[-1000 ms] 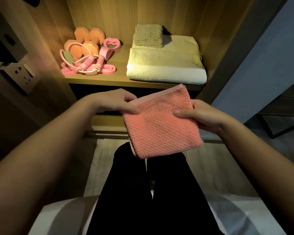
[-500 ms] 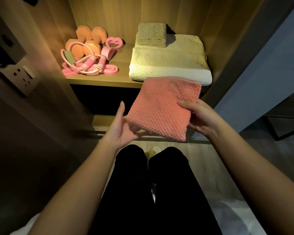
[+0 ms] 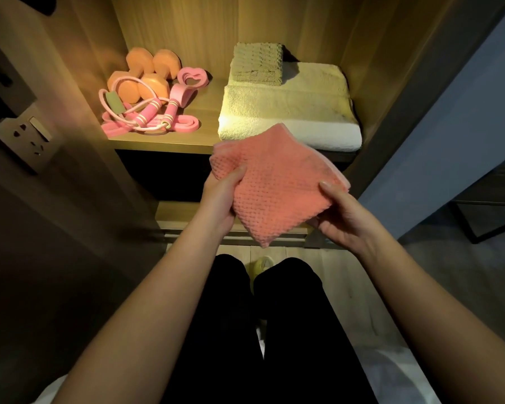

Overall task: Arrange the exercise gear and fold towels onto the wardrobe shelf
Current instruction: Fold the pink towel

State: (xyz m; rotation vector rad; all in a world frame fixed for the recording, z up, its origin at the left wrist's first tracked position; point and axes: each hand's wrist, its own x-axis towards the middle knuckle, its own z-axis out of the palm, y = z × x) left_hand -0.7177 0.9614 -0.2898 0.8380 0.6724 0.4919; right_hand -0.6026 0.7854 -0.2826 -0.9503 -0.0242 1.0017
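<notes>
I am holding the folded pink towel in the air in front of the wardrobe shelf, just below its front edge and not resting on anything. My left hand is gripping the towel's left edge, thumb lying on the waffle-textured top and the fingers tucked out of sight underneath. My right hand is pinching the right edge the same way, thumb on top and fingers curled beneath the cloth. The towel is sitting tilted between my hands like a diamond, one corner pointing down toward my legs and the far corner overlapping the front of the white towel from where I am looking. That white towel is lying folded on the right half of the shelf, and a smaller green towel is sitting folded on its back left part. On the left half of the shelf, two orange dumbbells are lying at the back, with a pink heart-shaped piece just beside them. A pink jump rope is lying coiled in front of the dumbbells, its handles resting over a flat pink band. A wall socket is showing to my left, outside the wardrobe.
</notes>
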